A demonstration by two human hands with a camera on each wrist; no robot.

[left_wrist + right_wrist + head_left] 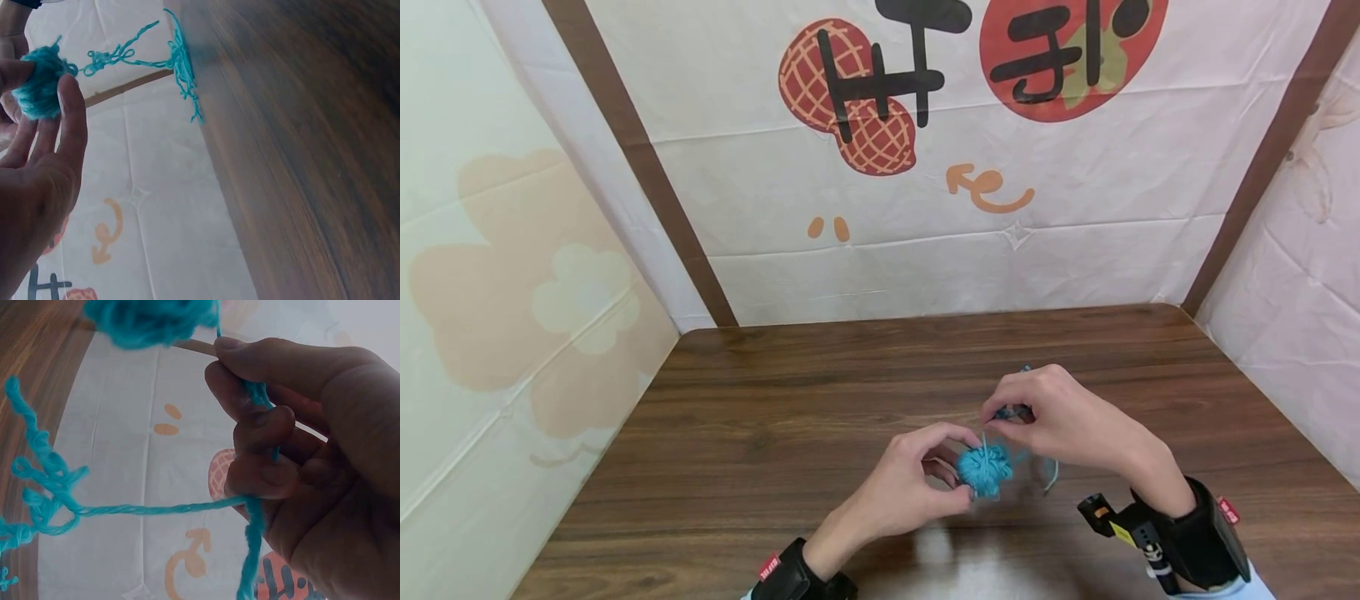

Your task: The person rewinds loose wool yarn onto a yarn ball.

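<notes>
A small turquoise ball of yarn [985, 469] is held above the brown table between the thumb and fingers of my left hand [917, 479]. In the left wrist view the same ball [40, 84] shows its wound strands. My right hand [1060, 412], just up and to the right, pinches a strand of yarn [219, 325] between thumb and forefinger. More yarn passes through its curled fingers. From there a length of yarn [162, 509] runs to a knotted, looped tangle [53, 487]. A loose bunch of yarn [181, 65] lies on the table.
The brown wooden table [775, 417] reaches back to a white printed cloth [925, 275]. Cloth panels also stand at the left [512, 292] and the right [1292, 275]. Black camera straps [1202, 533] go round both wrists.
</notes>
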